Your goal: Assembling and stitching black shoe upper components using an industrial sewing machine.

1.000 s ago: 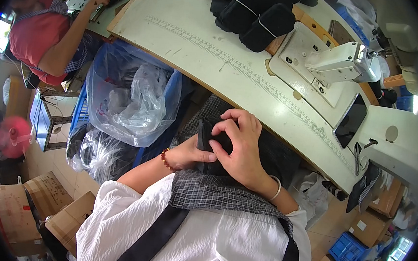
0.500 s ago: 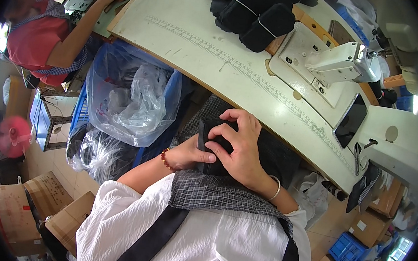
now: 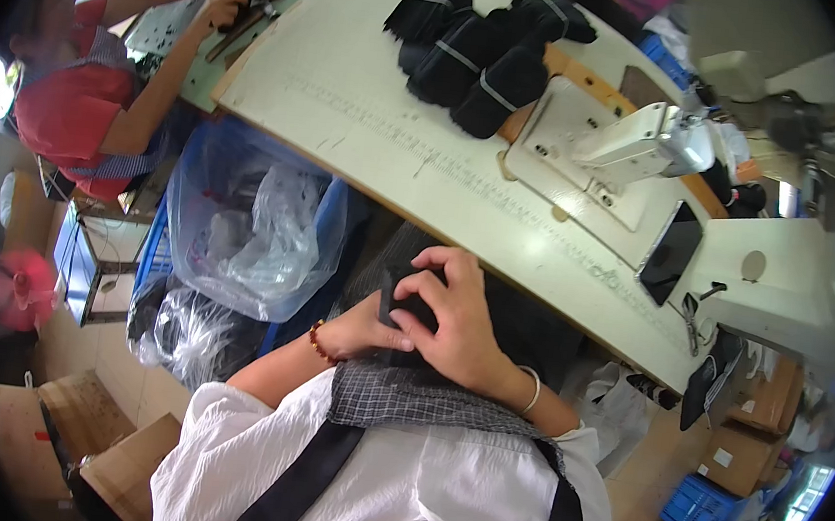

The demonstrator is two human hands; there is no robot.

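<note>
Close to my lap, below the table's front edge, both hands are closed on a stack of black cloth [image 3: 419, 310]. My left hand [image 3: 360, 331] grips its left side, the thumb pointing right across it. From above, my right hand [image 3: 463, 327] curls over the stack, thumb and fingers bent against the cloth. Much of the cloth is hidden by my fingers and merges with the dark fabric on my lap. Several black cloth bundles [image 3: 451, 60], tied with pale bands, lie at the far side of the white table [image 3: 365, 180].
A white sewing machine [image 3: 640, 146] stands on the table's right, near a phone [image 3: 672, 253] and small snips [image 3: 691, 323]. A plastic-lined blue bin [image 3: 253, 220] stands left of my knees. At the far left, a co-worker's hands [image 3: 229, 3] handle something dark. Cardboard boxes [image 3: 131, 464] sit lower left.
The view has shifted slightly, so the table items sit further left. My hands keep their hold on the cloth, the right fingers slightly lower over it. The co-worker's hands have moved.
</note>
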